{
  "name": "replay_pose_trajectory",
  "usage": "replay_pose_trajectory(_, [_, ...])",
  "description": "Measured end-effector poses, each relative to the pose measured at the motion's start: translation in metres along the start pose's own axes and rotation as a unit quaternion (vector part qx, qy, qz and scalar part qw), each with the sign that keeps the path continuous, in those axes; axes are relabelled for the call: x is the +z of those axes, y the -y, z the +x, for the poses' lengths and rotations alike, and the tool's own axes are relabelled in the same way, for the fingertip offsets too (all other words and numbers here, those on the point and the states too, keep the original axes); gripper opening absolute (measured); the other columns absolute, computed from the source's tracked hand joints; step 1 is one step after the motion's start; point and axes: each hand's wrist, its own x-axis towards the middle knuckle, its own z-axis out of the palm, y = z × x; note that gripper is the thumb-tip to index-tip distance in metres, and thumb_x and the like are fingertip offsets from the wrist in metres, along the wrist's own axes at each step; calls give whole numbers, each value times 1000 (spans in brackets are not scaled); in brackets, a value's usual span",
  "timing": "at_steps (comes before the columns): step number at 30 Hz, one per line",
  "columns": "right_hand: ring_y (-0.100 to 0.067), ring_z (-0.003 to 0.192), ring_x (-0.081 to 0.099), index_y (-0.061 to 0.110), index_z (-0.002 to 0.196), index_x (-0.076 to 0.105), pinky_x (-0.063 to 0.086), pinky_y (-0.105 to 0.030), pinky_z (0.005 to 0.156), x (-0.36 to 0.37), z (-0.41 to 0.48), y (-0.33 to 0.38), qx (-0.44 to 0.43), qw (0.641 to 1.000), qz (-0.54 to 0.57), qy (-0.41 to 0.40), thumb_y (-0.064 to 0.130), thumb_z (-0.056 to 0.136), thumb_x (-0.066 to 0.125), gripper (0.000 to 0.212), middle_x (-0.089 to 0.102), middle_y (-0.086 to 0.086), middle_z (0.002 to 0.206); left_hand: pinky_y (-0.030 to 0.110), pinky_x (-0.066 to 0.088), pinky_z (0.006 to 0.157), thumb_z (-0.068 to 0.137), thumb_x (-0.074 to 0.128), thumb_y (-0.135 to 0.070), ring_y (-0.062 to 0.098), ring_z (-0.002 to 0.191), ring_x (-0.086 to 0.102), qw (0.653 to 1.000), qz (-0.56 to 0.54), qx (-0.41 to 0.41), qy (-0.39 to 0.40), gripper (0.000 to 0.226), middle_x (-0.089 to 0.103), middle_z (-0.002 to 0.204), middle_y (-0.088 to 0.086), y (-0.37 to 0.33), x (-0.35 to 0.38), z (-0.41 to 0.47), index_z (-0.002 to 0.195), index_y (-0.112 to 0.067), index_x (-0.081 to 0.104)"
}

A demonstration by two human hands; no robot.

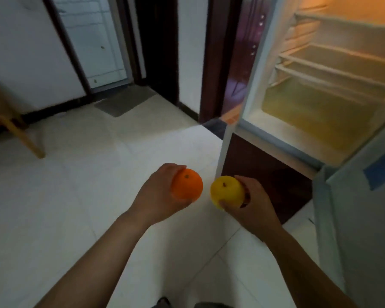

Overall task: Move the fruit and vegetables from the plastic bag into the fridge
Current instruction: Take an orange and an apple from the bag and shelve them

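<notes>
Head-cam view down at two bare forearms over a pale tiled floor (76, 174). Left hand (158, 192), fingers curled, grips a round orange fruit (187, 184), stem end up, mid-frame. Right hand (251, 207), just beside it, curls round a round yellow fruit (226, 191); a bit of red shows behind it in the palm, can't tell what. The fruits don't touch. Both are outside the white fridge (276, 141), open at far right w/ lit shelves (333, 70). Its white door (365, 218), w/ blue sticker (381, 170), is near right. Wooden stool (7, 116) far left; grey mat (125, 101) beyond.
</notes>
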Motion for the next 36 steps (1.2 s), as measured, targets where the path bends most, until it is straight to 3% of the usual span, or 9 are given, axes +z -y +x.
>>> replay_pose_trajectory(3, [1,94,49,28,123,48,42,-14,76,1,22,3,31,998,-23,-58,37,64,82,69,45,13,114,25,39,92,65,81,-37,19,121,46,997,9,74,31,83,45,138,1,5,-6,63,135,-20,40])
replay_pose_trajectory(7, [-6,102,50,29,122,49,46,-20,79,-15,42,-3,71,989,-20,-124,33,63,83,68,45,12,115,23,37,89,65,82,-34,18,120,46,982,-22,165,94,82,47,136,3,-8,8,128,133,-18,41])
replay_pose_trajectory(14, [-14,106,53,28,121,50,52,-34,83,-80,110,-24,81,971,-36,-224,31,62,84,68,45,19,111,39,48,92,58,77,-43,19,117,47,952,-69,264,138,84,45,134,2,-66,41,243,131,-21,42])
replay_pose_trajectory(17, [-13,104,53,28,122,49,50,-26,77,-108,160,-34,64,966,-47,-247,32,62,83,69,46,11,117,38,49,90,61,82,-34,16,112,47,950,-83,273,130,80,43,132,1,-86,49,296,130,-20,42])
replay_pose_trajectory(21, [-10,104,53,28,122,50,51,-24,77,-146,229,-43,33,966,-32,-256,33,61,84,70,49,8,119,38,51,87,58,77,-45,18,113,50,949,-90,273,126,82,44,130,-3,-109,54,370,129,-24,42])
replay_pose_trajectory(25, [-6,104,54,30,121,52,51,-21,75,-172,280,-60,20,966,-6,-256,33,60,84,68,51,10,119,27,49,83,54,70,-57,10,108,47,949,-106,274,114,84,38,122,-15,-119,68,424,128,-28,41])
replay_pose_trajectory(30, [-5,105,53,35,118,50,49,-20,74,-182,314,-88,53,965,7,-257,33,61,84,66,51,14,119,20,44,80,62,83,-33,10,111,45,951,-135,252,115,77,39,123,-13,-118,106,467,127,-28,42])
replay_pose_trajectory(34, [0,103,53,41,112,49,51,-19,73,-187,324,-106,80,959,14,-273,33,62,84,61,50,22,116,28,51,84,60,82,-38,9,113,45,946,-151,251,141,75,39,124,-15,-119,133,496,124,-34,43])
replay_pose_trajectory(36, [0,103,54,42,112,50,51,-22,76,-190,328,-114,99,952,12,-288,36,61,83,61,52,19,117,22,49,82,62,83,-32,4,111,45,942,-174,241,159,71,39,122,-20,-123,143,506,121,-40,43])
